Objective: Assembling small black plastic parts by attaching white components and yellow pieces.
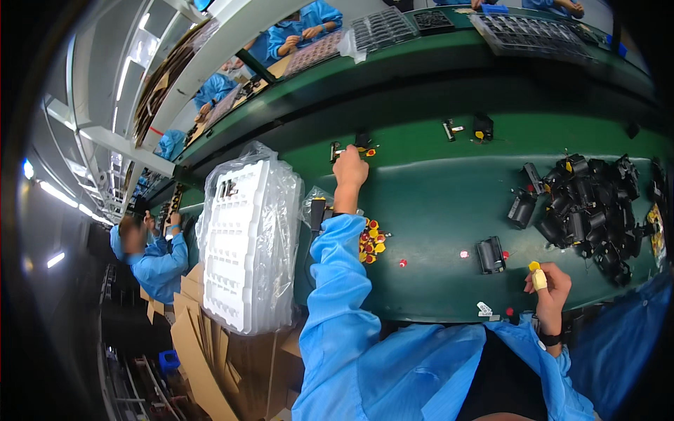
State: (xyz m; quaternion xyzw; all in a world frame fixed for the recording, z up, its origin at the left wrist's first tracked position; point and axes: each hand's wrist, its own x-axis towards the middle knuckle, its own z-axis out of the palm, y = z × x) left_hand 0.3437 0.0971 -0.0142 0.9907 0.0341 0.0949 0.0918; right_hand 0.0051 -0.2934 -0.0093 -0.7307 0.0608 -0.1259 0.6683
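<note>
My left hand [351, 172] reaches to the far side of the green belt, its fingers closed at a small silver part [335, 151]; its fingertips are partly hidden. Beside it are a small black part [362, 139] and a red-and-yellow piece [371, 151]. At the near right, my right hand [552, 291] pinches a small yellow piece [535, 266]; a pale yellow cover sits on one finger. Left of that hand, a black plastic housing [491, 255] lies on the belt. Next to my left forearm is a heap of small red-and-yellow pieces [371, 242].
Black housings [590, 207] are heaped at the right. A bagged stack of white trays [239, 245] stands at the left above cardboard [203, 344]. Another silver part [451, 130] and black part [483, 128] lie at the far side. Co-workers [151, 256] sit at left and beyond.
</note>
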